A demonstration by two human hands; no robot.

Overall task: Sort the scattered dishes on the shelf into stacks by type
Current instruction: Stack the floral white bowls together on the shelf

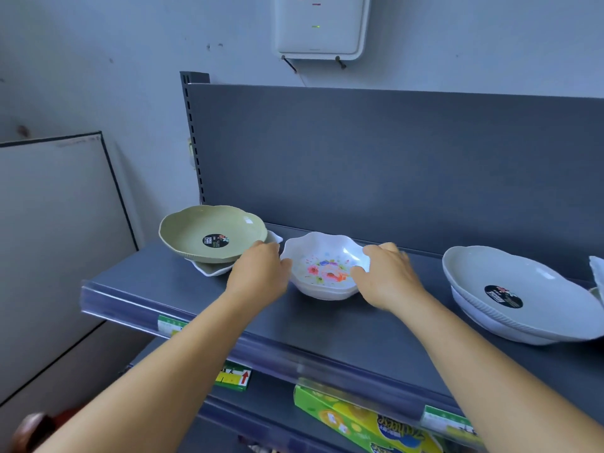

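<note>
A white scalloped bowl with a flower print (327, 266) sits mid-shelf, on top of another white bowl of the same shape. My left hand (261, 273) grips its left rim and my right hand (385, 273) grips its right rim. To the left, a pale green scalloped dish with a black sticker (209, 233) rests on a white square dish (209, 269). At the right, a grey-white ribbed dish with a black sticker (510, 282) sits stacked on a similar white one.
The dark grey shelf (327, 325) has a back panel close behind the dishes and a clear price rail along its front edge. Another white dish edge (598, 273) shows at far right. A green box (359, 420) lies on the lower shelf. A white board (58, 223) leans at left.
</note>
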